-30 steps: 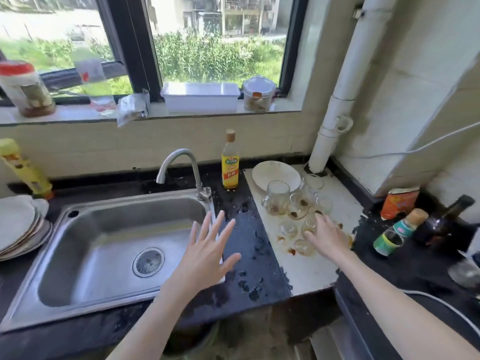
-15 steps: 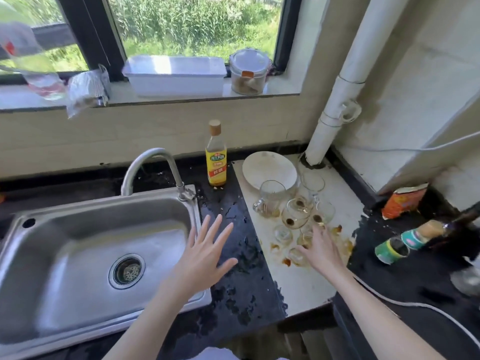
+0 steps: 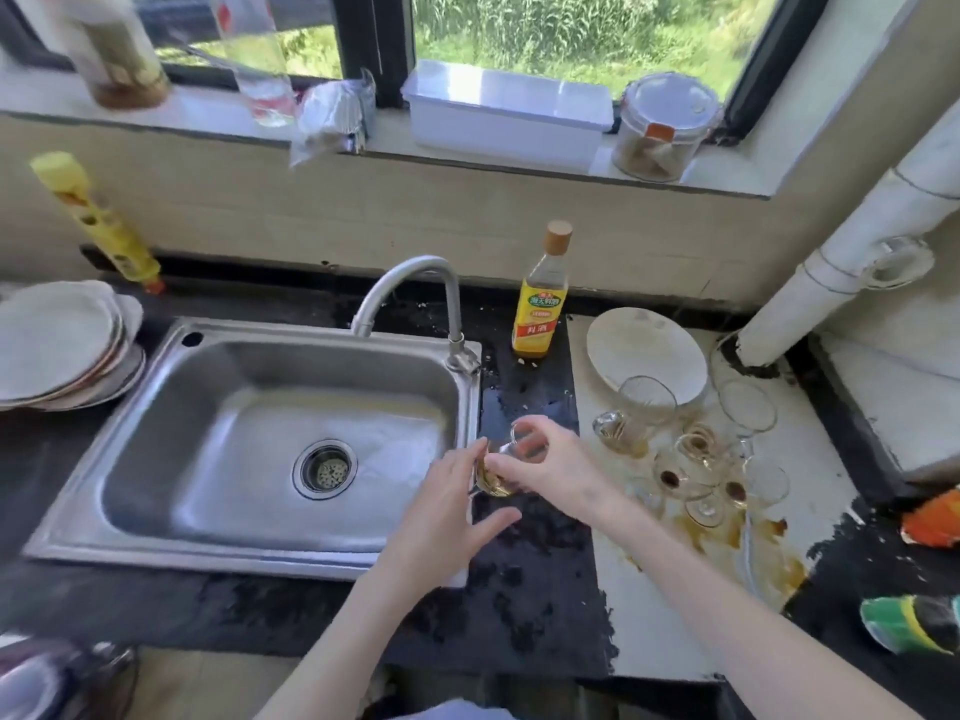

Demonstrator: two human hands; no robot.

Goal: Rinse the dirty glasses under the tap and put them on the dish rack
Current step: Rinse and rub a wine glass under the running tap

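My right hand grips a small dirty glass, tilted on its side over the sink's right rim. My left hand touches the same glass from the left, fingers spread around its base. Brown residue shows inside the glass. A cluster of several dirty glasses stands and lies on the white counter slab to the right, among brown spills. The steel sink lies to the left, and its curved tap is off. No dish rack is in view.
A yellow sauce bottle stands behind the tap. A white plate leans behind the glasses. Stacked plates sit left of the sink. Jars and a white box line the windowsill. A white pipe rises at right.
My right hand picked a glass out of the cluster and carried it left to the sink's rim. My left hand came in and met it. The view swung left.
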